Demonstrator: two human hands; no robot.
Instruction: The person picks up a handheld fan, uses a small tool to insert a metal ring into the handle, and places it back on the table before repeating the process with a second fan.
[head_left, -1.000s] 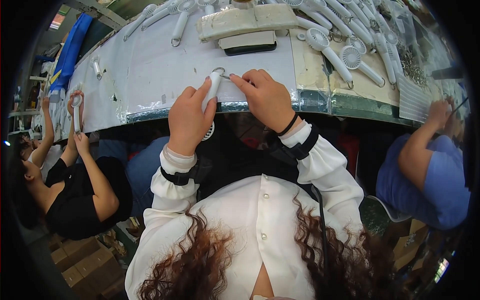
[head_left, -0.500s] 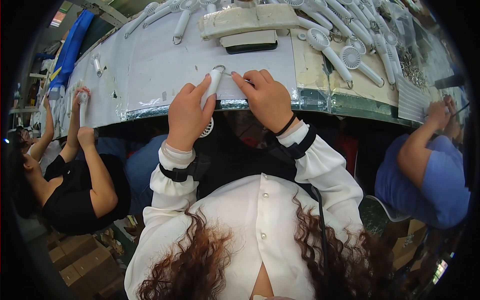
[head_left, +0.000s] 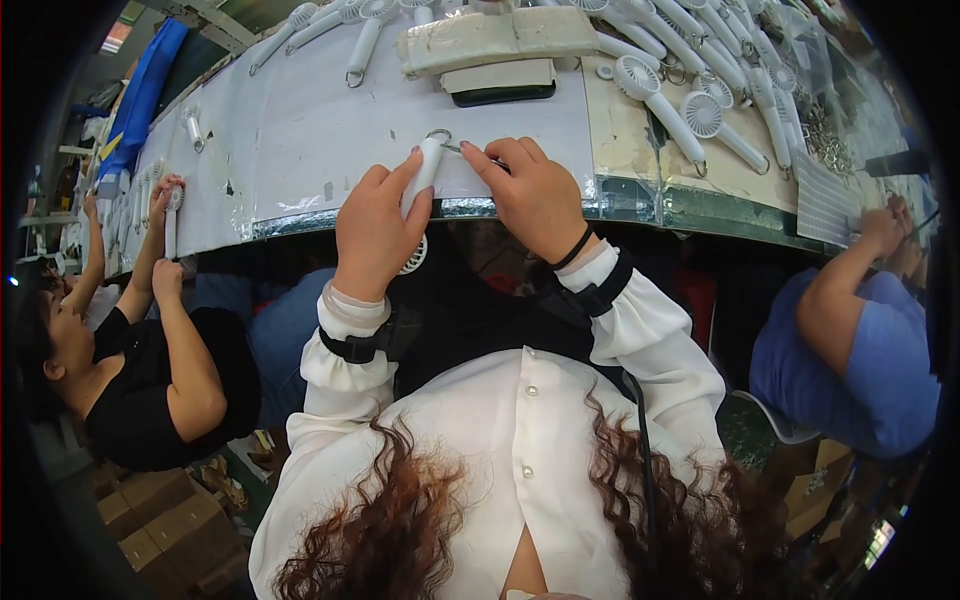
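Note:
My left hand [head_left: 378, 230] is closed around a white handheld fan [head_left: 426, 172] near the front edge of the table. The fan's handle end points away from me, and its round grille shows below the hand. A metal ring [head_left: 439, 135] stands at the tip of the handle. My right hand [head_left: 538, 200] pinches a thin metal tool [head_left: 452, 147], whose slim tip reaches the ring's base. Most of the tool is hidden by the fingers, so its exact kind cannot be made out.
Many white fans [head_left: 700, 115] with rings lie piled at the back right, beside a heap of small metal parts [head_left: 828, 145]. A taped block [head_left: 500, 42] stands ahead. Co-workers sit left [head_left: 170, 390] and right [head_left: 850, 340], the left one holding a fan [head_left: 174, 205].
My hands, the fan and the tool stay almost in place; the ring and the tool tip have shifted only slightly. The co-worker at left has raised their head and turned their fan.

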